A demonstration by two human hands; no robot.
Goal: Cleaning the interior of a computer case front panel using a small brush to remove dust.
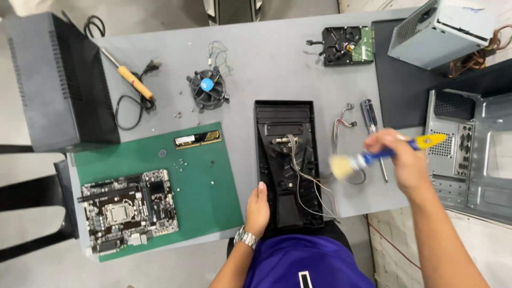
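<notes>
A grey table (277, 64) carries everything. At its left end lies a dark case cover (58, 80); at the right, an open metal chassis (469, 154) with a power supply (437, 32) above it. A green mat (208, 186) at the near left holds a motherboard (128, 208) and a memory stick (197, 139). In the middle lies a black front panel (285, 154), inside up, with thin wires running down it. The left hand (257, 210) grips the panel's near left edge, thumb along the rim. The right hand (397, 157) is clenched on a brush (373, 157) with a blue-and-yellow handle, held just right of the panel; its bristles are blurred, so whether they touch the table is unclear. Behind are a hard drive (346, 45), a cooler fan (207, 89), a soldering iron (130, 77) and a screwdriver (369, 117).
</notes>
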